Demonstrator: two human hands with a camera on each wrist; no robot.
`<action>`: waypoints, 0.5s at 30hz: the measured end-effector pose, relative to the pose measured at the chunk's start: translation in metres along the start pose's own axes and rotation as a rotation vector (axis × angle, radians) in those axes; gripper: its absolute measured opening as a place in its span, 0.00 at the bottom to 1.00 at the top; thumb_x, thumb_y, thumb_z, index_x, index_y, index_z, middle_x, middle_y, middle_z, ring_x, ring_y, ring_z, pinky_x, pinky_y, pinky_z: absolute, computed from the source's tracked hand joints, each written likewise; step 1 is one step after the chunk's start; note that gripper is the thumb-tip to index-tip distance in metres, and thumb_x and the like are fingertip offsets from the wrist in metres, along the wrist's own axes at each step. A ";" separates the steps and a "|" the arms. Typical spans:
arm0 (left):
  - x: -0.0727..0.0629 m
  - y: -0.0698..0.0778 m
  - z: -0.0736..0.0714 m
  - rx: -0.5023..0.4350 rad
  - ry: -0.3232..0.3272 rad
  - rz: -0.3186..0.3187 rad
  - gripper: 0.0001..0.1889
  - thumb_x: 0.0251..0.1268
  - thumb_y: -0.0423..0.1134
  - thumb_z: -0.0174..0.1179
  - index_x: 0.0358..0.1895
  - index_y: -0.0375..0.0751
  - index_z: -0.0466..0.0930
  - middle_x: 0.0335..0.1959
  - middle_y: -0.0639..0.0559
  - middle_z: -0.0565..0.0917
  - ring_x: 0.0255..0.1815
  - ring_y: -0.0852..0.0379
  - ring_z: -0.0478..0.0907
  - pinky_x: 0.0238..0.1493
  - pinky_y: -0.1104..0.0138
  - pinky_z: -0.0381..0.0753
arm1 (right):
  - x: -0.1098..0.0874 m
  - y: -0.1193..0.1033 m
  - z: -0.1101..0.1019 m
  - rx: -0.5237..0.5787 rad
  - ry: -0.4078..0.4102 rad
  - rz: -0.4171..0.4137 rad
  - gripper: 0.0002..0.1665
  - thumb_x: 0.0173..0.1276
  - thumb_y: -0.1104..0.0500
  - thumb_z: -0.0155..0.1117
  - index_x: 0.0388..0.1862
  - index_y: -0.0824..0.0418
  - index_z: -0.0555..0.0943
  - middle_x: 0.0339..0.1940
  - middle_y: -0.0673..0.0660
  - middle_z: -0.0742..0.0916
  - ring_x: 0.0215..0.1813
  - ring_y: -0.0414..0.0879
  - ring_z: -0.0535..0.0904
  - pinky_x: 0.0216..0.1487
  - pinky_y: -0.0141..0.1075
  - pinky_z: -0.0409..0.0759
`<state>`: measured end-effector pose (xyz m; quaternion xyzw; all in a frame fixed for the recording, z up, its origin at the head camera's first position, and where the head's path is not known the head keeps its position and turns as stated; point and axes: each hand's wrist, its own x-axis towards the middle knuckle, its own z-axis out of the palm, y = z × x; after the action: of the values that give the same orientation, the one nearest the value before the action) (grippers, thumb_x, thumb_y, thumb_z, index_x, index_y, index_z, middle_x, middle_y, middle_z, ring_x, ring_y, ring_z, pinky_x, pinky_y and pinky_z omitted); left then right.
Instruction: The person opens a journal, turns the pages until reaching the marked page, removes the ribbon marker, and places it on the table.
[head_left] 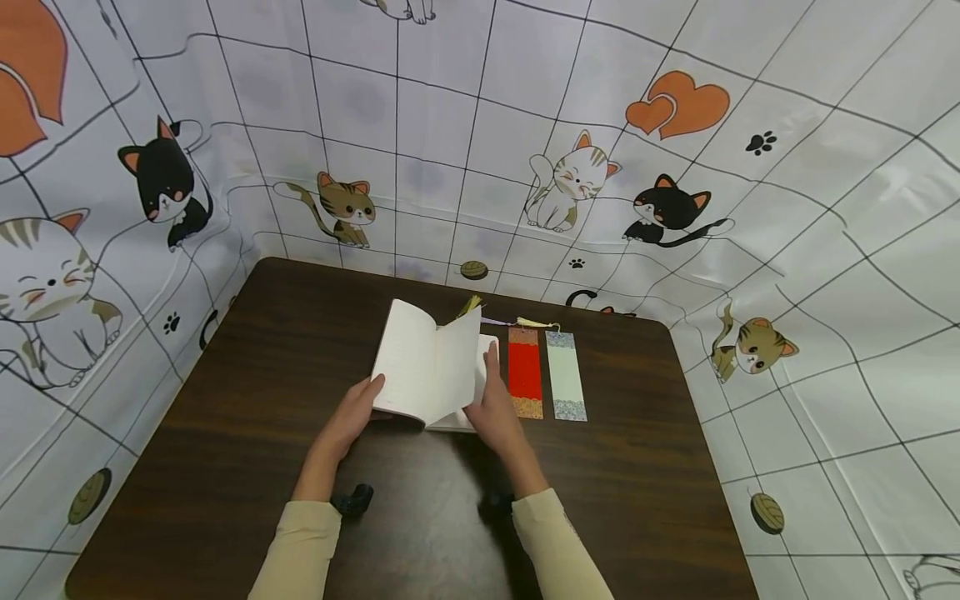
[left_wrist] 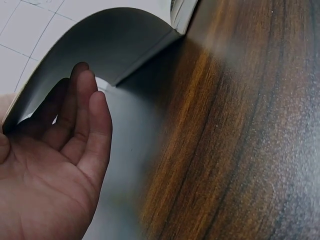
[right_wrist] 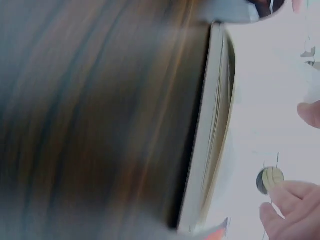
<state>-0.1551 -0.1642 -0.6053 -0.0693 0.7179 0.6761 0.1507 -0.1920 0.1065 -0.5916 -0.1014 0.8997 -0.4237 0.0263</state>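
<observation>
**Open white-paged paper book [head_left: 408, 362] being held at centre frame**

Light weight and limp, easily creased leaves are being judged likely; the cover edges are best gripped. The long axis is being pointed up-frame, leaning slightly right. The left edge is being pinched above the dark-brown wooden bench [head_left: 637, 467] by fingers and thumb of the left hand [head_left: 348, 417]. Fingers of the right hand [head_left: 495, 410] are being held straight alongside; page contact cannot be told.

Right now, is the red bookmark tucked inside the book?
No, the red bookmark lies on the table to the right of the open book, beside the pale green bookmark.
</observation>
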 end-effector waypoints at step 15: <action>-0.003 -0.002 -0.002 -0.004 -0.032 0.037 0.39 0.89 0.66 0.37 0.84 0.39 0.63 0.76 0.36 0.76 0.76 0.43 0.73 0.73 0.49 0.77 | -0.016 -0.026 0.042 -0.061 -0.253 -0.026 0.43 0.84 0.38 0.57 0.91 0.38 0.53 0.86 0.51 0.71 0.85 0.52 0.68 0.83 0.57 0.68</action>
<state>-0.1522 -0.1670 -0.6066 -0.0453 0.7152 0.6812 0.1495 -0.1667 0.0619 -0.5993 -0.1663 0.9003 -0.3804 0.1309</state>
